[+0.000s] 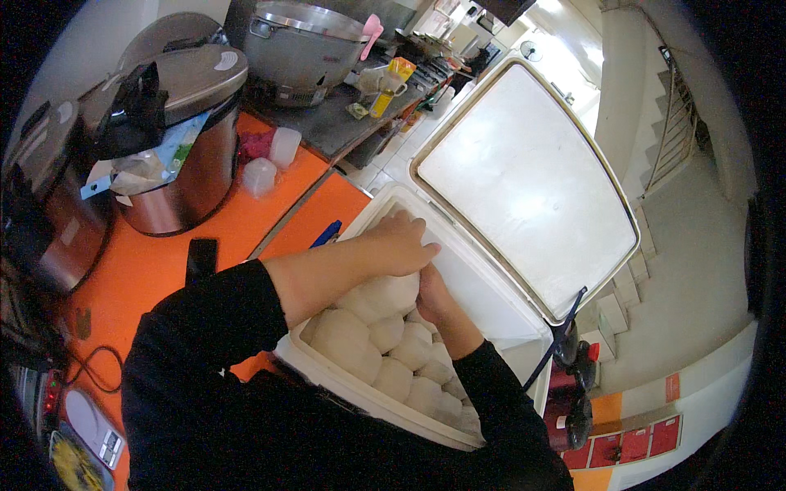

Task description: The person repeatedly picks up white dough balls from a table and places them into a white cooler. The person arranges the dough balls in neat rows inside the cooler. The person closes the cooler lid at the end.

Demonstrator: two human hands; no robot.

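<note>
A white insulated chest [381,402] is in front of me with its lid [522,172] raised. Pale rounded bundles [344,347] of several sizes are heaped inside; I cannot tell what they are made of. My left hand [402,245] is bent over the far part of the heap, thumb towards the right. Just below that thumb is my right hand [435,294], against the edge of a large pale bundle [384,297]. The two hands are close together. Most of the right fingers are hidden, and whatever the left fingers grip is out of sight.
Large lidded cookers [184,184] stand on the orange counter [270,202] at left, near plastic cups [285,147]. A big grey rice cooker [301,61] bears a pink scoop [371,34]. A digital scale [92,423] lies lower left. A dark lid stay [556,337] slants at right; beyond are stairs [626,270].
</note>
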